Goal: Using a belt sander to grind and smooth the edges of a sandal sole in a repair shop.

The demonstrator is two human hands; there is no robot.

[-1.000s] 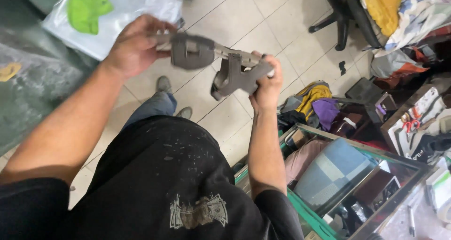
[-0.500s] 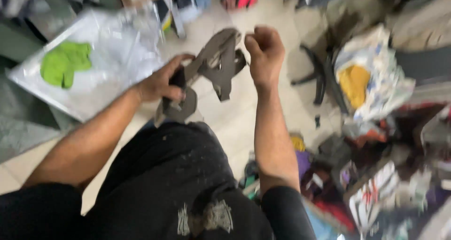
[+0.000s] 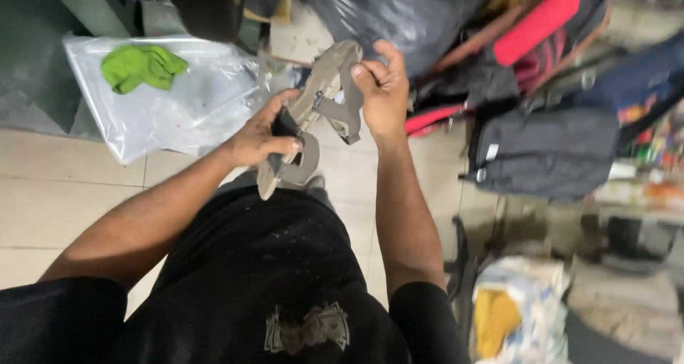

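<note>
I hold a grey-brown strapped sandal (image 3: 317, 104) in front of my lap, its sole turned up and tilted. My left hand (image 3: 262, 137) grips the heel end and a back strap. My right hand (image 3: 381, 90) pinches the toe end and a front strap from the right side. Both hands are closed on the sandal, above my black shirt and the tiled floor (image 3: 64, 200).
A clear plastic bag (image 3: 178, 100) with a green cloth (image 3: 139, 66) on it lies on the floor at the upper left. Dark and red bags (image 3: 541, 150) are piled at the right. A white bundle with yellow cloth (image 3: 509, 314) sits at the lower right.
The view has swung, so the plastic bag and bags now sit elsewhere in frame. The sandal has turned in my hands from flat to more upright, still held by both.
</note>
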